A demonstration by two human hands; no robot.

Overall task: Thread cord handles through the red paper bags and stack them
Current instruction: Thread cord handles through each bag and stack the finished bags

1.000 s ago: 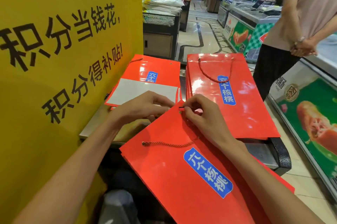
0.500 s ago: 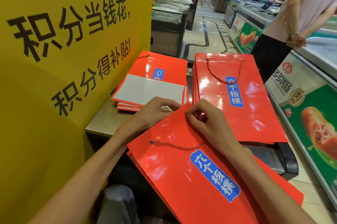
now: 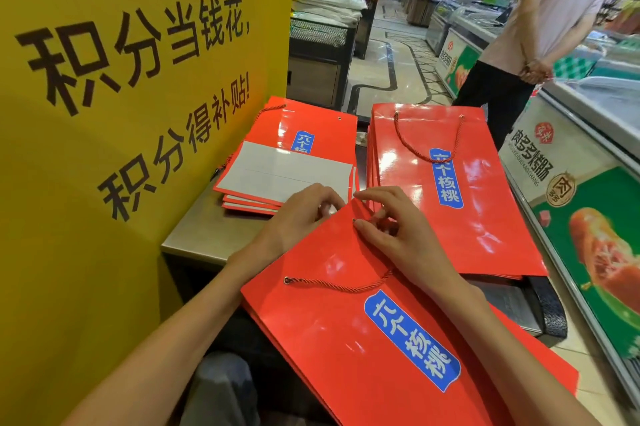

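Note:
A flat red paper bag (image 3: 346,328) with a blue label lies tilted across my lap and the counter edge. A red cord (image 3: 341,285) runs from its left eyelet toward my right hand (image 3: 398,238), which pinches the cord at the bag's top corner by the other eyelet. My left hand (image 3: 301,214) grips that top corner from behind. A stack of red bags (image 3: 485,217) with a cord handle threaded lies at the right. A second pile of red bags (image 3: 318,129), white bottoms up, lies at the left.
A yellow sign board (image 3: 121,113) stands close on my left. The metal counter (image 3: 201,235) holds both piles. A freezer cabinet (image 3: 571,203) runs along the right, and a person (image 3: 540,27) stands beside it in the aisle.
The view has shifted slightly. My right hand has worked the cord end at the top corner eyelet; both hands stay on that corner.

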